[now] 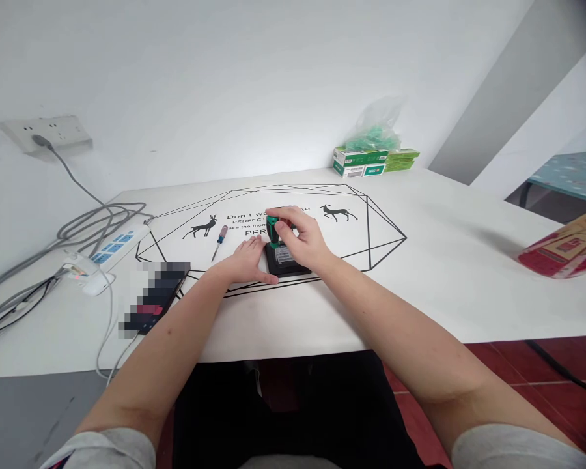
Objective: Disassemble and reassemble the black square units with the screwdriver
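Note:
My right hand (300, 238) is closed around the green and black handle of a screwdriver (273, 229). It stands upright over a flat black device (284, 262) with pale labels on its top face. The screwdriver's tip is hidden. To the left of the device, my left hand (249, 262) lies flat with its fingers stretched out, the thumb along the device's front left corner. A second, smaller screwdriver (219, 242) with a blue and red handle lies left of that hand. Both tools and the device are on a white mat printed with deer and lettering.
A phone-like dark device (159, 299), blurred by pixels, lies near my left forearm. Beyond it are a power strip (120, 247) and coiled grey cables (92, 225). Small green and white boxes (360, 161) stand against the wall under a plastic bag (378, 127). A red package (566, 244) sits far right.

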Demonstrator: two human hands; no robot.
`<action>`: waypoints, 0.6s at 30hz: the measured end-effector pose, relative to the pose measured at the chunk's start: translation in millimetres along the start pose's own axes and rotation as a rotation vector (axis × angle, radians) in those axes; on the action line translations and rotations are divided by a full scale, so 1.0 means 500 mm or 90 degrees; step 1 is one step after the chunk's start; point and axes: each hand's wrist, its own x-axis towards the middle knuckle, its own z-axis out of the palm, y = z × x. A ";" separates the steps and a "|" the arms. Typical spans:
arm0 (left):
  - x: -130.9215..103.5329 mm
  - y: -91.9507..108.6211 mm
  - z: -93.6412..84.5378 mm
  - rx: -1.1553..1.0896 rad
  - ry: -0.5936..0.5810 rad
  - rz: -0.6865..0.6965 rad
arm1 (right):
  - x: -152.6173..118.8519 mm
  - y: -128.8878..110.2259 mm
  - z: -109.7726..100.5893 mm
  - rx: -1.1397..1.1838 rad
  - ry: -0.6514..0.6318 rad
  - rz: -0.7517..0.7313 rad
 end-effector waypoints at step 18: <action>-0.006 0.019 -0.013 -0.018 -0.022 -0.025 | 0.001 0.002 0.003 0.077 0.028 0.085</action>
